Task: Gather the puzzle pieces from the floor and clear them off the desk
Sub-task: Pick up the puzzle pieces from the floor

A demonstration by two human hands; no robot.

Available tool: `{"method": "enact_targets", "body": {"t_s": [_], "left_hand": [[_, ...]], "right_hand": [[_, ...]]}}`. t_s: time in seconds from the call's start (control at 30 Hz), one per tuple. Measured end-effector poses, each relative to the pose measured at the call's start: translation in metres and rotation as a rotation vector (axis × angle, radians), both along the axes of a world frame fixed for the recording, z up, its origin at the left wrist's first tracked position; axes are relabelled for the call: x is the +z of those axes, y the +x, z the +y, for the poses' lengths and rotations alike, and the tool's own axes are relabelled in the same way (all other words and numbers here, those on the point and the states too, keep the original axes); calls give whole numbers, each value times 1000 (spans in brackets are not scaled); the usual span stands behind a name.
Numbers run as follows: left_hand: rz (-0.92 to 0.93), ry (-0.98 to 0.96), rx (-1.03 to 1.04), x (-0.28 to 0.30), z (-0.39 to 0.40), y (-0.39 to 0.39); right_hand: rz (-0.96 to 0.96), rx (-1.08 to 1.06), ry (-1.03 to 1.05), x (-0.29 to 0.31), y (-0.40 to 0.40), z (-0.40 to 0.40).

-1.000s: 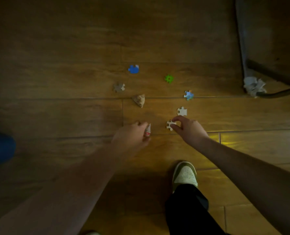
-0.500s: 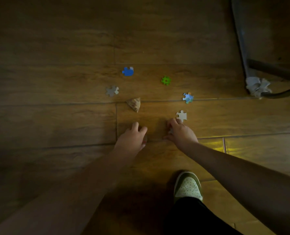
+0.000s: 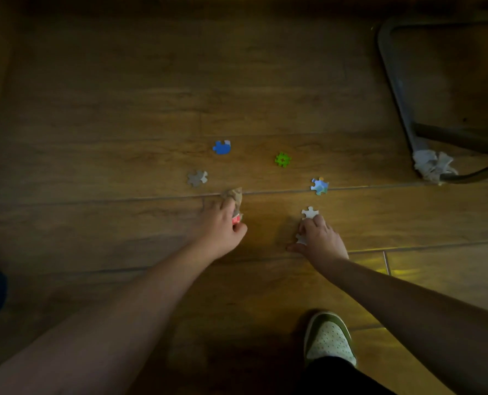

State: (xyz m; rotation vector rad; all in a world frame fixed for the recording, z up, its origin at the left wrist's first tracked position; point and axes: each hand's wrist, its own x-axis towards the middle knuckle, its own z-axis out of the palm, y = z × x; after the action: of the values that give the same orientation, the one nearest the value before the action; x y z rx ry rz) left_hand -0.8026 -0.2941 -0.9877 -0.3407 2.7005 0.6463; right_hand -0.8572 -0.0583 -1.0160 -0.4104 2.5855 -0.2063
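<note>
From the head cam, the left hand [image 3: 221,228] was curled around a red-and-white piece [image 3: 237,218] while its fingertips touched a tan piece [image 3: 235,194] on the wooden floor [image 3: 123,109]. The right hand [image 3: 319,238] pinched a white piece [image 3: 301,238], fingertips just touching another white one [image 3: 310,212]. Blue [image 3: 222,147], green [image 3: 283,159], grey [image 3: 197,178] and light-blue [image 3: 319,186] pieces lay scattered further out, apart from each other.
</note>
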Motion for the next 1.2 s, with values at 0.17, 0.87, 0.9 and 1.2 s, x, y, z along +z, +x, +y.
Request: {"method": "enact_targets", "body": {"t_s": [0.17,0.87,0.9,1.2], "left_hand": [[96,-189,-125,-2,-14,-20],[-92,-134,-195,-25,-10,-17],[-117,-68,-134,-27,-13,-19],[-195,398,385,-22,-35,-32]], "right_hand": [[-7,20,-75,-1,2,0],[-126,-158,-135,13,-11,10],[-114,-192,-132,14,-14,11],[-130,-600,-312,15,-37,4]]}}
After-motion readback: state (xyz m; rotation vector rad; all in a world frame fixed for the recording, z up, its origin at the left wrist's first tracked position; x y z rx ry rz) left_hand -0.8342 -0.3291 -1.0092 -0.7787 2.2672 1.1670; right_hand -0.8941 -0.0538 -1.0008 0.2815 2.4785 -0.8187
